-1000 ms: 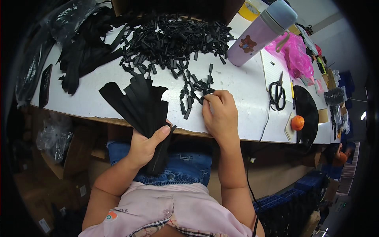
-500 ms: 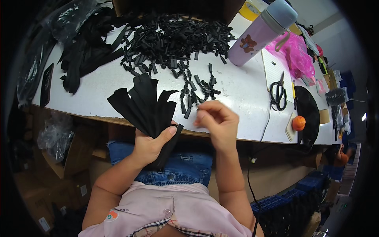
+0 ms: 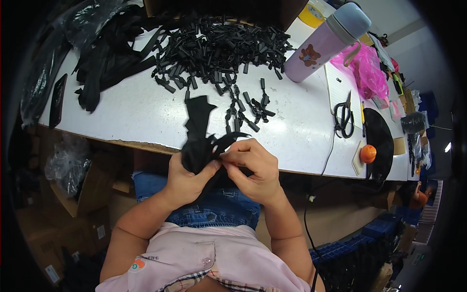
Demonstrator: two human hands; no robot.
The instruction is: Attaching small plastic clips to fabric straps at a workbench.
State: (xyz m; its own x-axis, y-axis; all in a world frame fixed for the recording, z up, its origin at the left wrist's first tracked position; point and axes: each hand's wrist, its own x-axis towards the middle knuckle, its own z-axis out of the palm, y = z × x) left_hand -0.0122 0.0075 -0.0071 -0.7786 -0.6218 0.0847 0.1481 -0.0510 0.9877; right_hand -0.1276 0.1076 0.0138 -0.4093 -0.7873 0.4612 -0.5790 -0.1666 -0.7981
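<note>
My left hand (image 3: 187, 180) is closed round a bundle of flat black zipper tapes (image 3: 197, 121), whose loose ends stand up above the fist. Against its thumb, my right hand (image 3: 254, 171) pinches at the end of one tape that curls out to the right. Whether a small slider sits between those fingertips is hidden. Just beyond the hands lie a few black zipper sliders with long pulls (image 3: 260, 108). Behind them spreads a large heap of the same sliders (image 3: 224, 48).
More black tapes (image 3: 104, 63) and clear plastic lie at the left, near a dark phone (image 3: 58, 101). A lilac bottle (image 3: 323, 46) stands right of the heap. Black scissors (image 3: 344, 117), a notepad, an orange fruit (image 3: 368, 154) and a pink bag (image 3: 362, 70) are farther right.
My right hand has moved left from the loose sliders to the tapes at my left thumb. The fanned tape ends have drawn together and now stand more upright.
</note>
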